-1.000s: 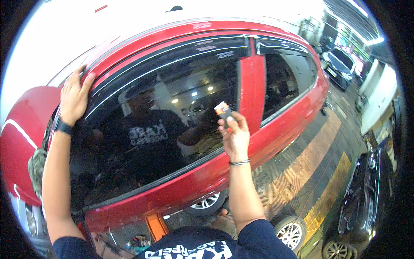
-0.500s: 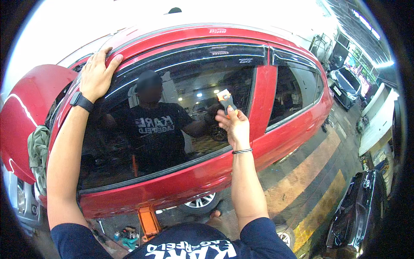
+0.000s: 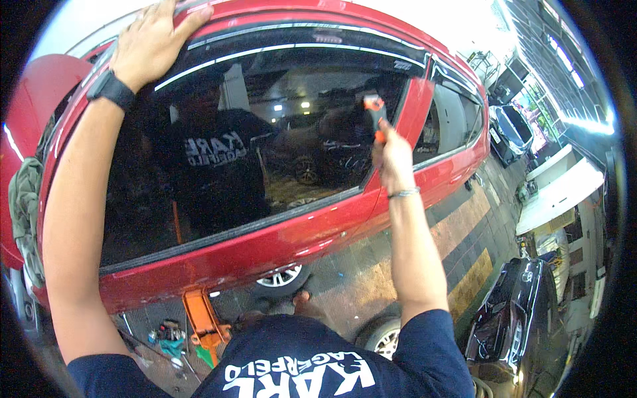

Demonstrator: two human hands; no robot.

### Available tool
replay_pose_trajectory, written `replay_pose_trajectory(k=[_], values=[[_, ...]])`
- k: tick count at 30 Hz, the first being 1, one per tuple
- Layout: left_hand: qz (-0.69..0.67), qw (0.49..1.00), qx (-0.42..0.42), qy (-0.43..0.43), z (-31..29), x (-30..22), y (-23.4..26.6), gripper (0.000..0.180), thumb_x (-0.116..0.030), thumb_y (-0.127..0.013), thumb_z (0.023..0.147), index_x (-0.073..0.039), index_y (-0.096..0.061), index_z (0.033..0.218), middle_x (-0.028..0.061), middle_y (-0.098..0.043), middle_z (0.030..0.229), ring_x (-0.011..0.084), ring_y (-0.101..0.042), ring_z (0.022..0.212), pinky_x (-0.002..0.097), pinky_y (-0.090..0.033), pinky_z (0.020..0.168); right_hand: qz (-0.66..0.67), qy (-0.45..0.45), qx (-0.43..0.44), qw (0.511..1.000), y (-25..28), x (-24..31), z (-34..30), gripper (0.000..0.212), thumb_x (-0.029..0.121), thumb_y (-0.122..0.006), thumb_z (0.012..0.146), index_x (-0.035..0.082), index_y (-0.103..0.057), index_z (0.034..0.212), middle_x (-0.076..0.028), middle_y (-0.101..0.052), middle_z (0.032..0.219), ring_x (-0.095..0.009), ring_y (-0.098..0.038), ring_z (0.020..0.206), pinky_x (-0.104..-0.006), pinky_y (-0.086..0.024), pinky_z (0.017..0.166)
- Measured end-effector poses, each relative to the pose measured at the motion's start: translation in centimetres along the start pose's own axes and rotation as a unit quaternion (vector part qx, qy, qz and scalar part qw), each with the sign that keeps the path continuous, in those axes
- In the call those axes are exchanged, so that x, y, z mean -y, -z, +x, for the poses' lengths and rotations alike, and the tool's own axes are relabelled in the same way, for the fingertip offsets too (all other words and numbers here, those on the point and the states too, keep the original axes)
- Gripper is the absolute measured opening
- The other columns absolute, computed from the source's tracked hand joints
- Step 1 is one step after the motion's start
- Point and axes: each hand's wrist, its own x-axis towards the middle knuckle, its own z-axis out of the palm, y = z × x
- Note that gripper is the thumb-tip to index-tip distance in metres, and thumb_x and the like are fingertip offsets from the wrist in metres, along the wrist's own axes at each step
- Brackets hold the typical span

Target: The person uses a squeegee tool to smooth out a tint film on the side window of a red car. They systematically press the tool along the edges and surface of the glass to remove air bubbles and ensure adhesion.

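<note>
A red car's dark side window (image 3: pixel 219 152) fills the middle of the view, mirroring my shape and dark shirt. At the upper left, my left hand (image 3: pixel 149 43) rests spread on the red roof edge and the top of the window frame, holding nothing. My right hand (image 3: pixel 396 156) is closed round the handle of a small grey and orange scraper (image 3: pixel 375 113), whose pale head points up. It is in front of the window's rear part, near the red door pillar (image 3: pixel 415 113). Whether its blade touches the glass I cannot tell.
A greenish cloth (image 3: pixel 26 212) hangs at the left near the raised red hood (image 3: pixel 50 99). Below the door are an orange jack (image 3: pixel 202 318), loose tools (image 3: pixel 171 337) and a loose wheel (image 3: pixel 383 338). A dark bumper-like part (image 3: pixel 507 318) lies at the lower right.
My right hand and the scraper have moved right, toward the door pillar. The view has shifted, so the car and window sit higher. My left hand stays on the roof edge.
</note>
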Motion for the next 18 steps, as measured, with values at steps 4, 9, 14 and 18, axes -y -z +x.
replay_pose_trajectory(k=[4,9,14,18], values=[[-0.096,0.989,0.06,0.095,-1.4,-5.7,5.8,0.072,-0.057,-0.049,0.098,0.004,-0.05,0.137,0.0286,-0.058,0.132,0.0408,-0.054,0.125,0.0477,-0.039,0.107,0.052,0.015,0.036,0.998,-2.2,6.1,2.6,0.035,0.038,-0.061,0.099,0.019,-0.049,0.073,0.008,-0.032,0.053,-0.007,-0.031,0.041,-0.0267,-0.021,0.041],[-0.05,0.99,0.049,0.126,-1.0,-5.0,4.5,0.07,-0.055,-0.051,0.097,0.003,-0.052,0.136,0.0281,-0.059,0.132,0.0402,-0.054,0.126,0.0464,-0.04,0.108,0.074,-0.006,0.051,0.996,-3.0,6.7,4.1,0.036,0.041,-0.059,0.1,0.018,-0.052,0.073,0.008,-0.035,0.054,-0.008,-0.031,0.042,-0.0264,-0.023,0.041],[-0.055,0.992,0.034,0.104,-0.7,-4.8,4.7,0.066,-0.052,-0.055,0.096,0.003,-0.055,0.132,0.0279,-0.06,0.129,0.0399,-0.055,0.125,0.0465,-0.04,0.108,0.073,-0.033,0.028,0.996,-0.5,1.6,2.6,0.034,0.043,-0.062,0.099,0.018,-0.057,0.076,0.007,-0.04,0.053,-0.008,-0.034,0.038,-0.026,-0.023,0.037],[-0.072,0.992,0.03,0.096,-0.8,-5.0,4.6,0.066,-0.052,-0.055,0.096,0.003,-0.055,0.132,0.0274,-0.06,0.13,0.0393,-0.055,0.125,0.0454,-0.04,0.108,0.082,0.002,0.047,0.996,-2.1,6.6,4.6,0.038,0.041,-0.056,0.102,0.019,-0.049,0.072,0.007,-0.031,0.054,-0.009,-0.028,0.042,-0.0269,-0.02,0.043]])
